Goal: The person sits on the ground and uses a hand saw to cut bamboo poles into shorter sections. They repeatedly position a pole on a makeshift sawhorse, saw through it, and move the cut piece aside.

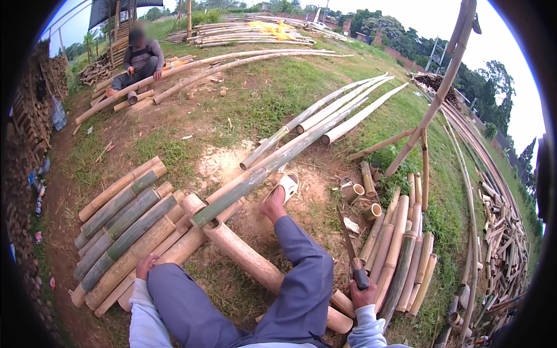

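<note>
My right hand (362, 294) is closed around the dark handle of a hand saw (347, 240), whose narrow blade points up and away from me. Beside my left thigh, my left hand (146, 267) rests against cut bamboo pieces (139, 250) with its fingers partly showing; it holds nothing that I can see. A long green bamboo pole (255, 177) lies in front of me, its near end resting across a thick bamboo log (246, 255). My sandalled foot (281, 196) is beside that pole, on ground strewn with sawdust.
More short bamboo lengths (400, 249) lie to my right, near upright bamboo stubs (372, 212). Long poles (354, 116) stretch ahead. A slanted bamboo post (432, 110) stands at right. Far left, another person (142, 58) sits by bamboo. Bamboo offcuts (499, 232) are heaped far right.
</note>
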Tool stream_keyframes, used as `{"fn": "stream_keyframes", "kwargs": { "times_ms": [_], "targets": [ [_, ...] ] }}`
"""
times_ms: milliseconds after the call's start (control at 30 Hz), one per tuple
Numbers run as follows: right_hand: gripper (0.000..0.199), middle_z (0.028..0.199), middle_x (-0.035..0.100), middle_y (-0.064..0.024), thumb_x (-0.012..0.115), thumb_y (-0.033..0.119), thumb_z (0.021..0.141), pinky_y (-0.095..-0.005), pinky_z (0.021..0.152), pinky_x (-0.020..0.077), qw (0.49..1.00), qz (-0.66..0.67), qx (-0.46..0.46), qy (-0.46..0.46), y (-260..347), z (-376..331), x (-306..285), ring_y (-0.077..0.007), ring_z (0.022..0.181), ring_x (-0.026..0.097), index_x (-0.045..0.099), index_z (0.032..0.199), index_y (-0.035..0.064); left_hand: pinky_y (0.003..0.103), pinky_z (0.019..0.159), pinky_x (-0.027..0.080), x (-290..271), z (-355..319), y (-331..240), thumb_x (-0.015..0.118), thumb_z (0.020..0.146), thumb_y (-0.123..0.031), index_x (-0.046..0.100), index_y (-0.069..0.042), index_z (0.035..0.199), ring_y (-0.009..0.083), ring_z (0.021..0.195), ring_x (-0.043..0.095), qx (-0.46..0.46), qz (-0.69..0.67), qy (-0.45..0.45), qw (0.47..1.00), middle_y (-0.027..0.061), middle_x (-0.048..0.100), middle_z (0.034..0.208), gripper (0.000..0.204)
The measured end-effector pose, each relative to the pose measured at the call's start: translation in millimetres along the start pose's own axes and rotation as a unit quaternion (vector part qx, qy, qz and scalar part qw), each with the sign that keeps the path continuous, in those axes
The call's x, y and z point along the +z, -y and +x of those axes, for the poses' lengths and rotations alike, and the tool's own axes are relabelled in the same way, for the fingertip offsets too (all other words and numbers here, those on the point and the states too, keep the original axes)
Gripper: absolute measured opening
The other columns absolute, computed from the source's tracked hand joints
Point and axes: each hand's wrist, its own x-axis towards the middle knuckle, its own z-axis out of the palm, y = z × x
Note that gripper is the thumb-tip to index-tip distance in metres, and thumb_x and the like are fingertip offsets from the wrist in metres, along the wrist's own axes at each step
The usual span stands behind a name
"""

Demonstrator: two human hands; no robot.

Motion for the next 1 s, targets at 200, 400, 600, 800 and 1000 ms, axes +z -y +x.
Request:
{"fn": "stream_keyframes", "kwargs": {
  "times_ms": [200,400,600,800,1000],
  "targets": [
    [0.025,0.073,0.068,-0.0183,0.074,0.023,0.082,-0.0454,0.066,0.0544,0.984,-0.176,0.003,0.032,-30,-18,10,-0.0376,0.070,0.071,0.069,0.096,0.0033,0.030,0.047,0.048,37,9,-30,0.069,0.093,-0.034,0.068,-0.004,0.098,0.0149,0.057,0.063,0.009,0.052,-0.059,0.997,0.0136,0.070,0.073,0.031],
    [0.044,0.088,0.073,-0.0211,0.076,0.028,0.079,-0.0510,0.076,0.0551,0.964,-0.252,-0.006,0.086,-62,-27,69,-0.0424,0.082,0.071,0.068,0.118,0.0091,0.031,0.057,0.052,-23,53,32,0.075,0.085,-0.029,0.072,-0.003,0.093,0.0169,0.061,0.066,0.109,0.200,-0.156,0.961,0.0117,0.072,0.076,0.028],
    [0.036,0.100,0.072,-0.0214,0.054,0.021,0.095,-0.0547,0.071,0.0520,0.954,-0.264,0.012,0.138,-159,-52,91,-0.0453,0.081,0.068,0.063,0.130,0.0220,0.038,0.078,0.056,31,57,7,0.078,0.080,-0.028,0.072,-0.006,0.094,0.0266,0.082,0.072,0.161,0.388,-0.196,0.886,0.0113,0.074,0.086,0.027],
    [0.042,0.112,0.068,-0.0264,0.055,0.021,0.095,-0.0498,0.075,0.0531,0.945,-0.157,-0.107,0.266,-53,-24,110,-0.0409,0.091,0.068,0.056,0.137,0.0127,0.043,0.091,0.053,105,72,-63,0.074,0.086,-0.025,0.064,-0.006,0.112,0.0311,0.103,0.067,0.225,0.508,-0.094,0.826,0.0131,0.071,0.109,0.034],
    [0.041,0.111,0.068,-0.0258,0.056,0.022,0.094,-0.0498,0.074,0.0533,0.911,-0.048,-0.356,0.200,78,112,292,-0.0406,0.091,0.068,0.058,0.134,0.0109,0.044,0.106,0.045,197,132,-85,0.073,0.086,-0.043,0.061,-0.005,0.124,0.0356,0.118,0.058,0.277,0.621,0.036,0.732,0.0184,0.063,0.125,0.055]
  ]
}}
